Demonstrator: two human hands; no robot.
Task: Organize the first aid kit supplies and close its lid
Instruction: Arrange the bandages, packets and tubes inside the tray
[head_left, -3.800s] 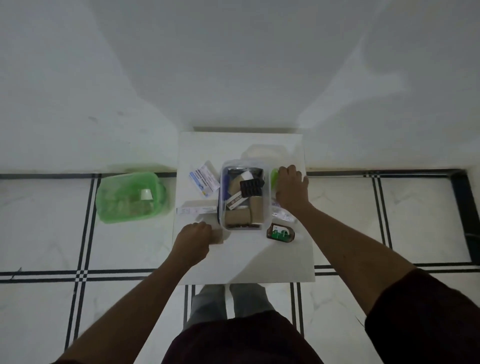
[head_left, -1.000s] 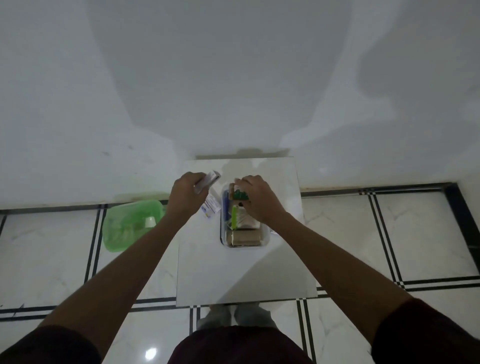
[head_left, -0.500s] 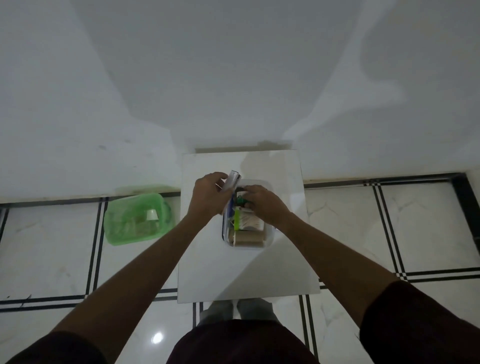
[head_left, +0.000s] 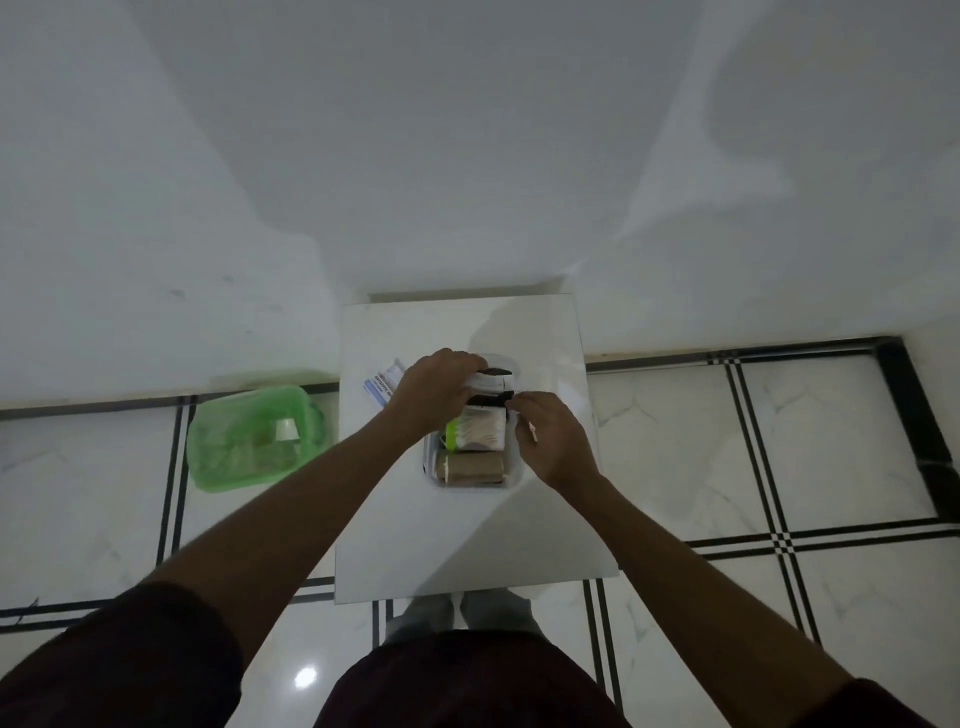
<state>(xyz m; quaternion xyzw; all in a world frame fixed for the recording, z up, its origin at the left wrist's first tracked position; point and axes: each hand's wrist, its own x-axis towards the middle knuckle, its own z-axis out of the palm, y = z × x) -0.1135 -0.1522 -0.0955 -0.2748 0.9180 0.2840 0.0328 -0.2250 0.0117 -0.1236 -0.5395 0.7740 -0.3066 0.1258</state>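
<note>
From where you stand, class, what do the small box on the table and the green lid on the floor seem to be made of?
Small box: probably clear, glossy plastic, since the supplies show through its walls. Green lid: likely translucent green plastic, because floor lines and a label show dimly through it. Table: smooth, glossy white top; material unclear.

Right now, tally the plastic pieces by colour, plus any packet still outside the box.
Clear plastic box: 1
Green plastic lid: 1
Packet left on the table, beside the box: 1
Total: 3
</note>
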